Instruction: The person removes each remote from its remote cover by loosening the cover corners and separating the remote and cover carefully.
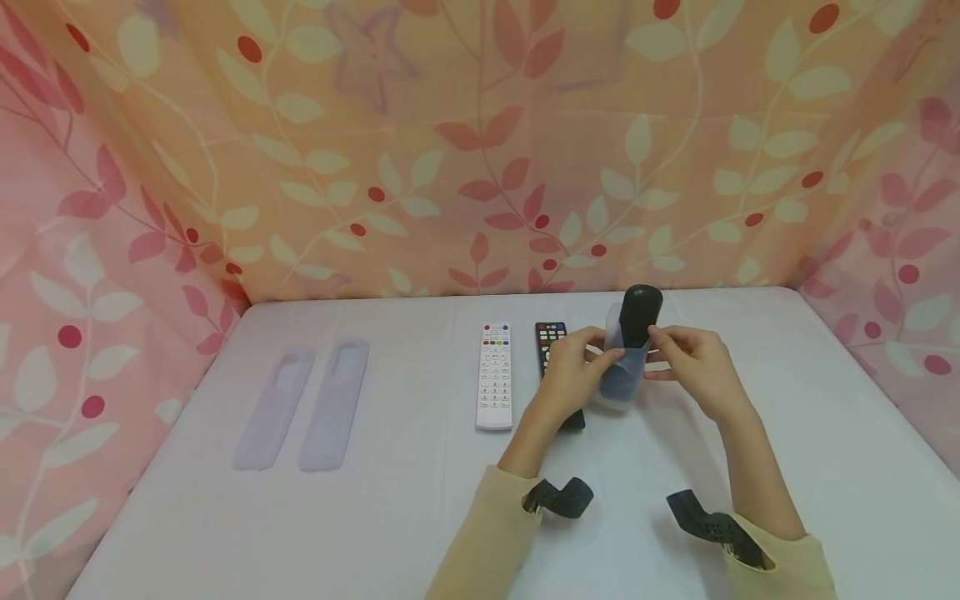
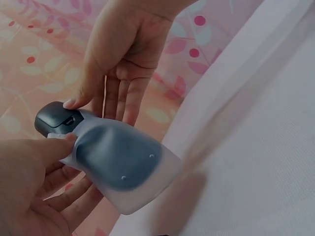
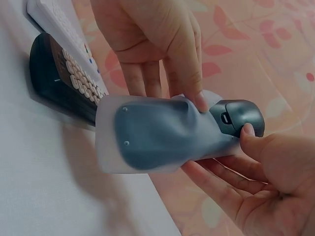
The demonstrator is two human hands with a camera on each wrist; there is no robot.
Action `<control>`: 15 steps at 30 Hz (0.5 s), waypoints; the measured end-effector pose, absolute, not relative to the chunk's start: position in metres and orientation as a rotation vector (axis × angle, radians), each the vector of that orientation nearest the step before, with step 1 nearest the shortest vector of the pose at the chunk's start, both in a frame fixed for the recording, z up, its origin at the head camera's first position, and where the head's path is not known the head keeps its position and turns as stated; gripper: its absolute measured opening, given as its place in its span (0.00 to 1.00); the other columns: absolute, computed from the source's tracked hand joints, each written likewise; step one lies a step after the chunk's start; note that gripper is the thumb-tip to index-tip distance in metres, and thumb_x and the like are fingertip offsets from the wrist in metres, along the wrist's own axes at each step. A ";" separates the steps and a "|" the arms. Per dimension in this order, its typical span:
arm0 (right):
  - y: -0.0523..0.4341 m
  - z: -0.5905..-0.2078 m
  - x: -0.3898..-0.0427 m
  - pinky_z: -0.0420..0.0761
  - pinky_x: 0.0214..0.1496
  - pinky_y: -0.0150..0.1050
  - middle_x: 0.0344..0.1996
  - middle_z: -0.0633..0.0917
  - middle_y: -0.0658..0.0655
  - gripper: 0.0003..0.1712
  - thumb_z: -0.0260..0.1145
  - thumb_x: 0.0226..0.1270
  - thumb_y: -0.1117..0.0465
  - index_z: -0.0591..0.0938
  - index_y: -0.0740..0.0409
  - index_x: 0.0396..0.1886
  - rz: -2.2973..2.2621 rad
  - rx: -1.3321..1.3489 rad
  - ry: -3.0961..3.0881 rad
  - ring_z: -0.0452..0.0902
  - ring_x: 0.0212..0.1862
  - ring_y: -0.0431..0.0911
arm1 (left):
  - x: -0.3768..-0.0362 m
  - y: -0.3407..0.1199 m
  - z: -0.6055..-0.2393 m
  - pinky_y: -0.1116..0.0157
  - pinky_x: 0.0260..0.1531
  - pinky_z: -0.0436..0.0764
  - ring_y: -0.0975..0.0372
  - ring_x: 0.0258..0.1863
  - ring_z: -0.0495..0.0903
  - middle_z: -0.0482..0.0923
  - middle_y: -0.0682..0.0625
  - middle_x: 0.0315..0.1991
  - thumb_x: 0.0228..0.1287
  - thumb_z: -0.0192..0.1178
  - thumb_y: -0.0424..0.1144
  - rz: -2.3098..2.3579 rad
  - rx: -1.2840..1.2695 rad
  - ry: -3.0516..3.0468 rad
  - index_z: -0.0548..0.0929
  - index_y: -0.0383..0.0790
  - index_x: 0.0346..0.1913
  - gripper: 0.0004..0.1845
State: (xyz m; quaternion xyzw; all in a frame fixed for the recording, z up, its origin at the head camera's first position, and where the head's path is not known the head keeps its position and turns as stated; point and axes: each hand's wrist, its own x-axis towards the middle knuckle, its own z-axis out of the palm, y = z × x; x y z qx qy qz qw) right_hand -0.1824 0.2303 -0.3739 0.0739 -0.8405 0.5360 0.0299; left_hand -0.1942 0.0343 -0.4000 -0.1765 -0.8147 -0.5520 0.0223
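Observation:
Between both hands is a black remote control (image 1: 641,312), tilted over the table with its back turned up. A translucent silicone sleeve (image 1: 624,375) covers most of it, and its black end sticks out of the opening. My left hand (image 1: 572,367) pinches the sleeve's edge, thumb on the back. With the thumb on the bare black end and fingers beneath, my right hand (image 1: 693,367) holds the remote. In the right wrist view the sleeve (image 3: 152,132) bulges and creases near its opening, while its closed end extends past the remote. The remote's button side is hidden.
A white remote (image 1: 494,375) lies face up on the white table (image 1: 420,517). Beside it another black remote (image 1: 574,421) lies partly behind my left hand. Two flat translucent sleeves (image 1: 276,408) rest at left. Floral curtains (image 1: 480,150) stand around the table.

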 end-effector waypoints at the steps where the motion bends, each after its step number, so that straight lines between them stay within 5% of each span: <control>1: 0.230 -0.374 -0.182 0.90 0.37 0.36 0.49 0.85 0.75 0.25 0.57 0.86 0.59 0.79 0.83 0.58 1.653 0.225 -2.577 0.85 0.38 0.28 | -0.194 0.034 -0.400 0.71 0.43 0.86 0.61 0.44 0.88 0.87 0.43 0.52 0.75 0.67 0.41 -1.726 -0.543 -2.525 0.86 0.36 0.58 0.16; 8: 0.230 -0.376 -0.183 0.89 0.36 0.33 0.46 0.88 0.73 0.23 0.61 0.83 0.60 0.79 0.82 0.57 1.636 0.189 -2.512 0.86 0.35 0.29 | -0.194 0.032 -0.398 0.68 0.46 0.88 0.61 0.45 0.88 0.86 0.43 0.54 0.75 0.67 0.42 -1.813 -0.517 -2.558 0.85 0.36 0.59 0.17; 15: 0.231 -0.374 -0.182 0.89 0.36 0.32 0.33 0.88 0.41 0.21 0.66 0.79 0.63 0.78 0.79 0.57 1.659 0.189 -2.447 0.87 0.32 0.33 | -0.198 0.028 -0.397 0.67 0.46 0.88 0.61 0.45 0.88 0.86 0.43 0.54 0.74 0.68 0.40 -1.874 -0.530 -2.551 0.85 0.35 0.59 0.17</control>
